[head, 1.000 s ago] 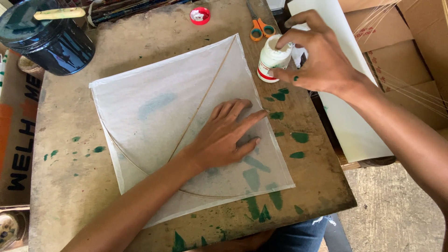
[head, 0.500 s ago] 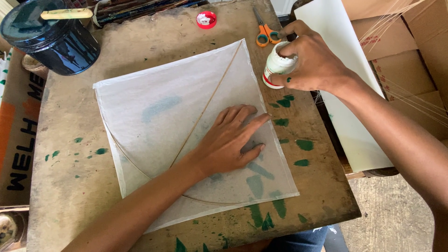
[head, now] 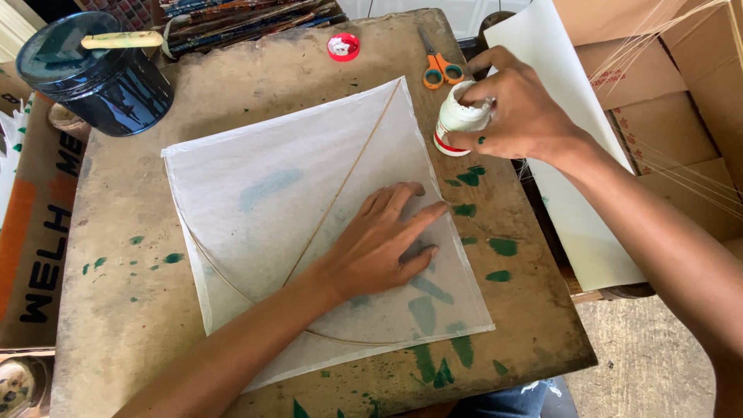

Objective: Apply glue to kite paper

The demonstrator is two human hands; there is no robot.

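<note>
A square sheet of thin white paper (head: 263,193) lies on a worn wooden table (head: 124,255), with a straight thin stick and a bowed stick across it, like a kite. My left hand (head: 383,240) lies flat on the sheet's right part, fingers spread, pressing it down. My right hand (head: 518,104) grips a small white bottle with a red band (head: 457,120), tilted just above the table beyond the sheet's right edge. The bottle's red cap (head: 343,46) lies apart at the table's far side.
Orange-handled scissors (head: 439,66) lie near the far edge. A dark blue tin (head: 97,73) with a brush on top stands far left. A white sheet (head: 573,170) and cardboard boxes with thin sticks (head: 673,101) sit at the right. Green paint marks dot the table.
My right hand has brought the bottle slightly down and toward the sheet, tilting it more. My left hand stays pressed on the paper.
</note>
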